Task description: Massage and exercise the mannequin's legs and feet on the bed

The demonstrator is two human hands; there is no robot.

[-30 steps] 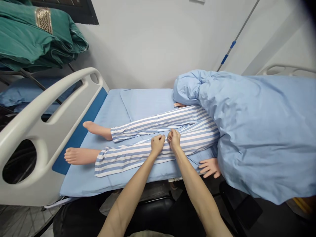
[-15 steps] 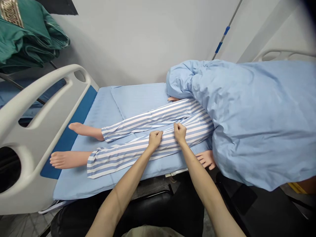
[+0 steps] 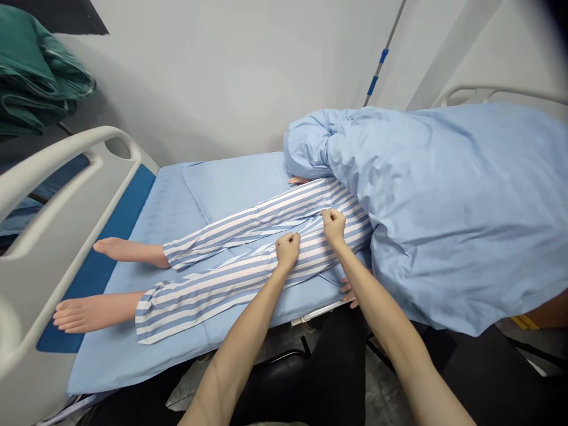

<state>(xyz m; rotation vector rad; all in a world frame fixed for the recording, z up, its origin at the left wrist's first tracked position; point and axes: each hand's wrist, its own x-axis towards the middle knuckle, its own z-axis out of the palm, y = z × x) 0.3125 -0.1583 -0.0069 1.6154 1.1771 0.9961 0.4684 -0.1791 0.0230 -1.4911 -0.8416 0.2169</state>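
A mannequin in blue-and-white striped trousers (image 3: 231, 278) lies on the bed, its bare feet (image 3: 100, 310) to the left. Both my hands are closed into fists over the thigh of the nearer leg. My left hand (image 3: 287, 248) is at the thigh's middle, knuckles upward. Closer to the hip is my right hand (image 3: 333, 226), also a fist, beside creased trouser cloth at the inner thigh. No object shows in either fist. One mannequin hand (image 3: 349, 291) is partly hidden behind my right forearm.
A light blue quilt (image 3: 444, 207) covers the mannequin's upper body. The white footboard (image 3: 110, 177) stands at left, with folded green cloth (image 3: 39, 71) beyond it. A pole (image 3: 384, 56) leans by the wall. A dark seat (image 3: 483, 378) is at lower right.
Both fists have shifted along the thigh toward the hip, staying closed. The view has turned, so the bed and mannequin appear farther left.
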